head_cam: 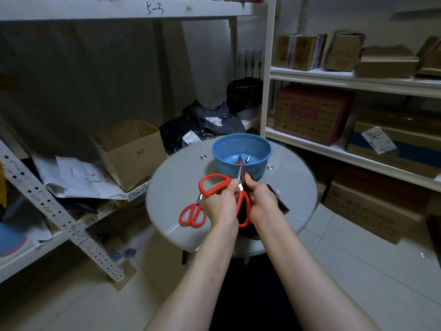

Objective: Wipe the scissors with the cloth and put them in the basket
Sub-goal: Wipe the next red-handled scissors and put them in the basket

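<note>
1. Red handles show on either side of the left hand (220, 201), which grips the large scissors (214, 183) at the pivot. It holds them above the table with the blades pointing away toward the basket. That grip probably steadies the tool and leaves the steel bare for wiping.
2. Closed round the dark cloth (280, 201), the right hand (261, 199) presses it against the blade from the right. The loose end trails down beside the wrist toward the table. Judging by this, the wiping step is under way.
3. Just left of the left hand, the smaller scissors (192, 215) lie flat on the table, touched by neither hand. They seem to be waiting their turn.
4. Just beyond the blade tips stands the blue basket (229, 167). Inside it a metal tip and a bit of red show, likely another pair (245, 160) already put away. Set this near, the basket needs only a short reach forward.
5. All of this sits over the round glass table (171, 187), with shelves (334, 78) of cardboard boxes (128, 151) on both sides.
</note>
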